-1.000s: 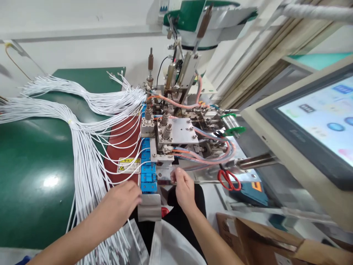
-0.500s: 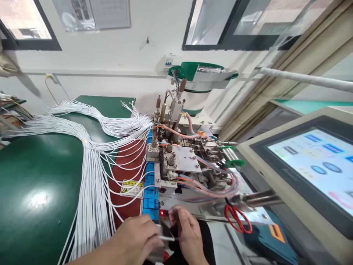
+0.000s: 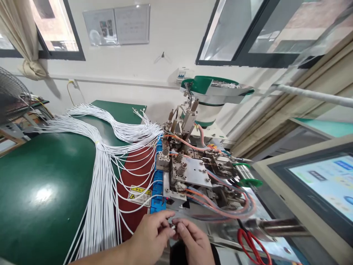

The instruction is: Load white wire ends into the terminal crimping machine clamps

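At the bottom centre, my left hand pinches a white cable near its end, thumb against forefinger. My right hand meets it from the right, its thumb and forefinger closed at the cable's tip. The fingers hide most of that end. Just beyond both hands is a row of blue cable holders along the machine's edge, with several white cables leading into it. A thick bundle of white cables hangs over the table to the left of my left hand.
The machine with metal blocks and orange hoses stands ahead, a green-rimmed feeder bowl behind it. Red-handled scissors hang at right, below a touchscreen. A green table extends left; a warning label lies beside the holders.
The view has swung left and up. My hands have come together, so the cable end that showed between them is now mostly covered by fingertips.
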Demonstrator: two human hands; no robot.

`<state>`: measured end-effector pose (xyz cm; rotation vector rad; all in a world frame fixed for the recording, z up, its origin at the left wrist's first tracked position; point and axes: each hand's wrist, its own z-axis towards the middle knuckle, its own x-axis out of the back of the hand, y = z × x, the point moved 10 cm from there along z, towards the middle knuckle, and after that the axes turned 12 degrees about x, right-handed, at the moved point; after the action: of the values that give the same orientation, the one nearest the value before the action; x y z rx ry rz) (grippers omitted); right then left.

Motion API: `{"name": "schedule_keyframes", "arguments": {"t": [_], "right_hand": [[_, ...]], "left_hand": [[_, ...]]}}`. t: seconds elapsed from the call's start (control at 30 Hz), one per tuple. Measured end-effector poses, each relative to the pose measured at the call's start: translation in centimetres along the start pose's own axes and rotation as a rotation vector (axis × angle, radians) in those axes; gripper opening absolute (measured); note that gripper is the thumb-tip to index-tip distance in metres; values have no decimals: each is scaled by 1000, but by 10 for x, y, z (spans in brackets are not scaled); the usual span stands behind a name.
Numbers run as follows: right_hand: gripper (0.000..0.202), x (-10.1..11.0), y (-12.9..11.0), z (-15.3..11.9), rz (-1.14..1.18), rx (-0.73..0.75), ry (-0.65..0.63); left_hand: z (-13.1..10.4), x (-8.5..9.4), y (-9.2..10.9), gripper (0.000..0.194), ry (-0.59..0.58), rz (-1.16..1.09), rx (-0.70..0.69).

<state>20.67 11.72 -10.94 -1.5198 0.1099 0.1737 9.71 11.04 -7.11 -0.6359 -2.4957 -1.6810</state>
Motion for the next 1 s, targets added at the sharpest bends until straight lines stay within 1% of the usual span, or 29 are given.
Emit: {"name": "schedule_keyframes", "arguments": {"t": [0.13,0.23,0.33,0.4,0.5,0.57,0.63,0.67,0.7,0.77,0.8,0.9,0.97,1.0], "right_hand": [[24,2,-6,5,-63,-1,-11],[20,5,-24,9,-189,94,-16],[16,3,-40,10,-282,192,-48],[16,3,-43,10,-311,213,-48],[19,4,-41,10,-330,203,-29],[20,4,-40,10,-330,197,-8],[21,0,-43,10,-326,202,-14],[20,-4,-45,10,-323,206,-41],[18,-10,-47,10,-335,215,-82],[19,-14,-55,11,-369,255,-96],[19,-15,-58,12,-385,270,-94],[20,-18,-65,14,-419,303,-95],[22,-18,-66,14,-421,308,-88],[22,-17,-65,14,-407,298,-70]], "left_hand": [[0,4,2,33,19,-26,-17],[0,5,2,30,11,-29,2],[1,4,3,24,-17,-90,4],[2,3,0,22,-35,-142,32],[4,0,-8,21,-75,-224,100],[3,0,-8,18,-88,-251,101],[1,3,-4,17,-64,-222,66],[0,6,-2,18,-41,-183,41],[-1,9,0,18,-8,-134,11],[-3,15,3,14,68,-30,-59],[-4,17,5,14,107,26,-104],[-11,18,15,28,204,211,-290],[-16,16,22,29,237,310,-399],[-17,15,24,27,243,330,-416]]}}
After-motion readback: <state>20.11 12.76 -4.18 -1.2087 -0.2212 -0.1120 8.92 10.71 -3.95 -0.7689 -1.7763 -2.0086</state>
